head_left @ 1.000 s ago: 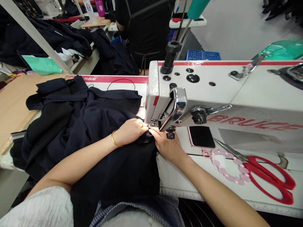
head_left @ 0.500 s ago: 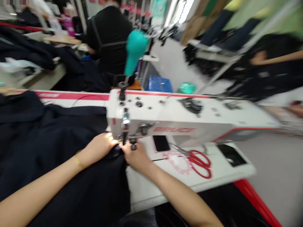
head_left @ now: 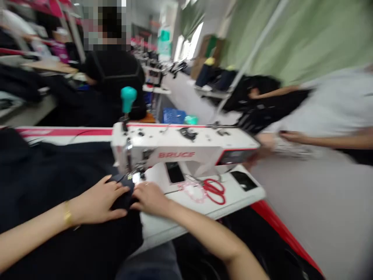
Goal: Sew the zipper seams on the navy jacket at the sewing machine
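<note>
A large piece of dark navy fabric (head_left: 58, 167) covers the left of the sewing machine's table and hangs over its front edge. My left hand (head_left: 100, 200), with a gold band at the wrist, lies on the fabric with its fingers stretched and spread. Close beside it, my right hand (head_left: 153, 199) has its thumb and fingers closed on the fabric's right edge. Both are just in front of the needle area of a white sewing machine (head_left: 180, 151) marked BRUCE. A lit patch shows under the machine head, where the needle itself is too blurred to make out.
Red-handled scissors (head_left: 215, 190), a pink ring-shaped item (head_left: 194, 191) and a phone-like dark rectangle (head_left: 175, 172) lie on the white table (head_left: 163, 229) at right. A teal-topped thread stand (head_left: 128, 99) rises behind the machine head. One person (head_left: 115, 85) sits ahead; another's arm (head_left: 329, 140) reaches in from the right.
My view has swung right and drawn back. Both hands have come nearer to me from the needle, and my left fingers have spread out on the fabric. More of the person at right shows.
</note>
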The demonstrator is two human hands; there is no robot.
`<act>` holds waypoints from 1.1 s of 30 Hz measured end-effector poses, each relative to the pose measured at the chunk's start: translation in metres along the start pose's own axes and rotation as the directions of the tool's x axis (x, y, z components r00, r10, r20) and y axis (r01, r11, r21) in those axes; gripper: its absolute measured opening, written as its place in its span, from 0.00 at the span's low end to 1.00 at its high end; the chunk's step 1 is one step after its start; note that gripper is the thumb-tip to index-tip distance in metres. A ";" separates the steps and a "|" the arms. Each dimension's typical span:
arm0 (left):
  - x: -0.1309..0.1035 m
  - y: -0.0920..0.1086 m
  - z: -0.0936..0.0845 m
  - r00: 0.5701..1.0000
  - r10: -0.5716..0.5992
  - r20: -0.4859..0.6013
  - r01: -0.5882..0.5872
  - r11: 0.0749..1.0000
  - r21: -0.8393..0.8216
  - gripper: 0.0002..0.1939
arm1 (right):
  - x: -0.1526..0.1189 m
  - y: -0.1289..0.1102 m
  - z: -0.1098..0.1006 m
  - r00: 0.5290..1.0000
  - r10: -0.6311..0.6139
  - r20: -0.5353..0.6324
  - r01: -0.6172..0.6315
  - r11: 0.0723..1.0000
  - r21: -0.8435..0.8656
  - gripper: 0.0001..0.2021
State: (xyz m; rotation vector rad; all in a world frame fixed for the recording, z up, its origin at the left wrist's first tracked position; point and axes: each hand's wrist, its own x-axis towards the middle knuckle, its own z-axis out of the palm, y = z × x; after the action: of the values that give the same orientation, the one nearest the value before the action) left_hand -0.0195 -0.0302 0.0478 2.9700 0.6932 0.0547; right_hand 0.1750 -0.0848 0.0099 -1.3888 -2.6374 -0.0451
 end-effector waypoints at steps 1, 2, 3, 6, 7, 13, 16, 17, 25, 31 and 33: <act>-0.004 0.010 -0.003 0.998 -0.040 0.042 0.041 0.999 -0.005 0.28 | -0.004 -0.002 0.000 1.000 -0.025 -0.011 0.026 0.999 0.043 0.16; -0.007 0.018 -0.002 0.993 -0.110 0.052 0.111 0.994 -0.005 0.29 | -0.007 -0.003 0.001 0.998 -0.059 -0.025 0.062 0.993 0.099 0.13; -0.009 0.023 0.003 0.982 -0.183 0.040 0.183 0.983 -0.005 0.27 | -0.009 -0.003 0.003 0.995 -0.097 -0.037 0.101 0.984 0.149 0.12; -0.016 0.022 0.026 0.950 -0.304 -0.078 0.301 0.953 -0.040 0.20 | -0.014 -0.006 0.013 0.982 -0.178 -0.055 0.185 0.968 0.167 0.12; -0.020 0.018 0.033 0.946 -0.300 -0.124 0.295 0.954 -0.063 0.18 | -0.014 -0.008 0.015 0.980 -0.191 -0.057 0.197 0.969 0.148 0.13; -0.031 -0.023 0.039 0.977 -0.071 -0.199 0.044 0.990 -0.136 0.13 | -0.010 -0.038 0.018 0.998 -0.023 -0.064 0.026 0.998 0.061 0.17; -0.024 -0.032 0.023 0.993 0.001 -0.120 -0.014 0.994 -0.107 0.12 | -0.010 -0.051 0.019 0.996 0.054 -0.078 -0.048 0.996 0.077 0.17; -0.020 -0.031 0.017 0.997 0.008 -0.083 -0.016 0.995 -0.101 0.12 | -0.012 -0.054 0.019 0.994 0.065 -0.083 -0.058 0.995 0.086 0.18; 0.000 0.011 -0.018 0.982 -0.122 0.144 0.137 0.986 -0.098 0.18 | -0.018 -0.052 0.020 0.992 0.096 -0.082 -0.084 0.987 0.138 0.17; -0.012 0.032 0.004 0.954 -0.275 0.119 0.253 0.952 0.171 0.17 | -0.019 -0.049 0.019 0.990 0.042 -0.134 -0.020 0.986 0.165 0.14; -0.016 0.031 0.012 0.959 -0.260 0.111 0.234 0.951 0.203 0.13 | -0.021 -0.048 0.020 0.988 0.029 -0.149 -0.001 0.983 0.182 0.14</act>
State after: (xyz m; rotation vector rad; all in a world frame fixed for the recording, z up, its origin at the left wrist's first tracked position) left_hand -0.0195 -0.0655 0.0391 2.9940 1.1017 -0.2428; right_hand 0.1443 -0.1269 -0.0108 -1.2918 -2.4396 0.0861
